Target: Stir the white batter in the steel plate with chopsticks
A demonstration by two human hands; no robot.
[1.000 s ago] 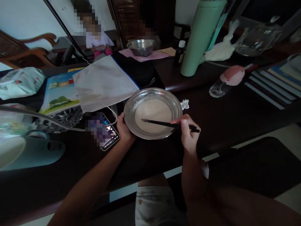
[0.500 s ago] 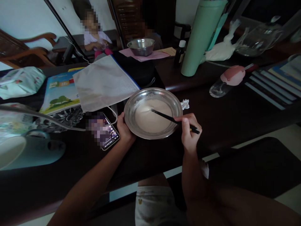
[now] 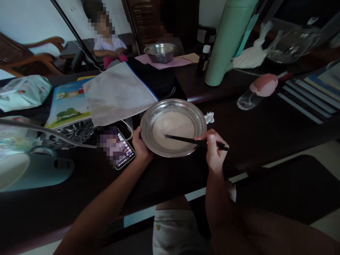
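A wide stainless steel bowl (image 3: 148, 141) rests on the dark table and holds a pale, creamy liquid (image 3: 175, 124). My left hand (image 3: 142, 148) grips its left rim, thumb on the side and the other fingers hidden beneath. Between the fingers of my right hand (image 3: 215, 148) are black chopsticks (image 3: 186, 139), lying close together so that I cannot make out each one. Their tips dip into the liquid left of the bowl's middle. Just left of my left hand lies a phone (image 3: 119, 150) with its screen lit. A crumpled white tissue (image 3: 209, 117) sits by the bowl's right rim.
Behind the bowl are a mesh zip pouch (image 3: 117, 95), a second steel bowl (image 3: 160, 53), a dark bottle (image 3: 203, 58) and a tall green flask (image 3: 225, 42). A light-blue jug (image 3: 39, 173) stands left, books (image 3: 310, 95) right. A person (image 3: 110, 49) sits across the table.
The chopstick tips have swept left and toward me through the liquid, and the chopsticks now lie flatter across the bowl. My left hand and the bowl have stayed put.
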